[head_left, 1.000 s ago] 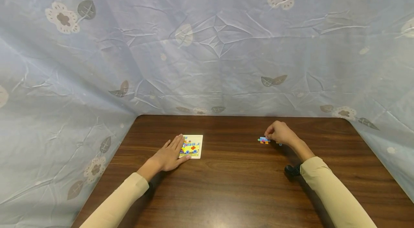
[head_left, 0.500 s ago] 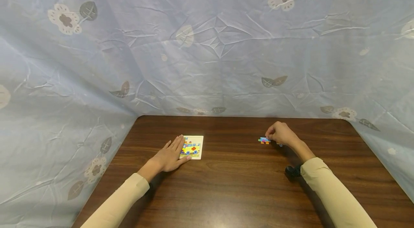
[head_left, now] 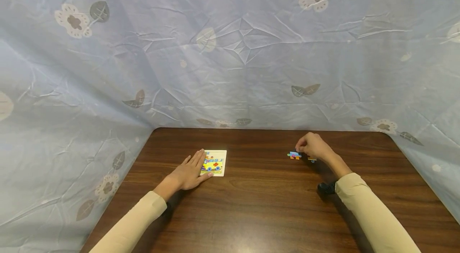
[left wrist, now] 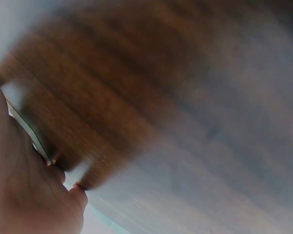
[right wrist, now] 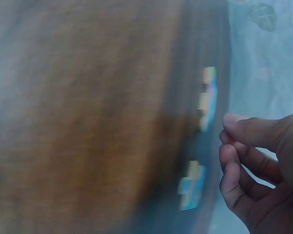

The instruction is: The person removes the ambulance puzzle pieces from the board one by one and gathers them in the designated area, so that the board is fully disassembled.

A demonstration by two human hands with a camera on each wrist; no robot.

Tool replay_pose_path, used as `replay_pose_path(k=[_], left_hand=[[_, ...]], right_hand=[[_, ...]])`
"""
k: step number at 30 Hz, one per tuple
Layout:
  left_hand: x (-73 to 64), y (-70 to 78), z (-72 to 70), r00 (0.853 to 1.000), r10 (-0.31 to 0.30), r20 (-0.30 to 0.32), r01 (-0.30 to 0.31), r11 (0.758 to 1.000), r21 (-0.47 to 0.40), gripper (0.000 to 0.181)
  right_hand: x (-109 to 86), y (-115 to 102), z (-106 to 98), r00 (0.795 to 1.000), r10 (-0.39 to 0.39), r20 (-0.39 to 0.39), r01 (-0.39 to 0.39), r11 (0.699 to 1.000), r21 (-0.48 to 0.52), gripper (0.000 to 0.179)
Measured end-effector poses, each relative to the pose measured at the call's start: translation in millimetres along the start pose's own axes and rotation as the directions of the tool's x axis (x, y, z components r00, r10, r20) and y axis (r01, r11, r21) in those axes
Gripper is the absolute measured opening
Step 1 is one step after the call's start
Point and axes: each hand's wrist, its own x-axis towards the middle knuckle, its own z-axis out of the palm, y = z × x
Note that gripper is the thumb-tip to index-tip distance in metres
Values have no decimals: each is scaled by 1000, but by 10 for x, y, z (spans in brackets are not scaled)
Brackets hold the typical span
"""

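Observation:
My left hand lies flat over the left side of a small puzzle board, fingers straight and thumb along its lower edge. A yellow ambulance with a red cross shows on the board. In the left wrist view, the board's pale edge shows beyond the hand. My right hand hovers just above a blue, pink and orange puzzle piece, with thumb and index tips together. The right wrist view shows the hand's fingers curled, nothing visible between them. A second puzzle piece lies partly behind the hand.
Both pieces rest on a brown wooden table. A pale blue flowered curtain hangs round its back and sides. A black device sits at the right wrist, by the sleeve cuff.
My right hand has risen slightly off the blue piece, whose upper right corner and neighbouring piece show more now. The left hand stays on the board.

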Motion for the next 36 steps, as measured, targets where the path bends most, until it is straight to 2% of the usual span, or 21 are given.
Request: replay_pose_path(k=[4, 8, 14, 18, 24, 31, 36], left_hand=[[0, -4, -5, 1000, -3, 8, 3, 1000, 1, 96], [-11, -15, -22, 1000, -7, 11, 7, 1000, 3, 95], [-4, -11, -43, 1000, -5, 7, 5, 1000, -5, 95], [8, -7, -35, 1000, -5, -1, 5, 1000, -12, 94], [-18, 26, -14, 1000, 8, -29, -8, 1000, -16, 92], [-162, 101, 28, 999, 21, -36, -22, 999, -24, 92], [-285, 153, 74, 997, 58, -45, -59, 998, -16, 91]], right_hand=[[56, -147, -116, 997, -63, -49, 61, 998, -33, 15], [143, -403, -185, 988, -119, -98, 117, 993, -32, 16], [305, -857, -101, 980, -160, -120, 162, 987, 6, 15], [448, -1139, 59, 978, -183, -101, 187, 982, 31, 16], [666, -1508, 414, 974, -221, -43, 224, 972, 74, 14], [826, -1825, 833, 964, -261, 50, 255, 962, 97, 15], [912, -1947, 1141, 959, -272, 75, 266, 960, 85, 15]])
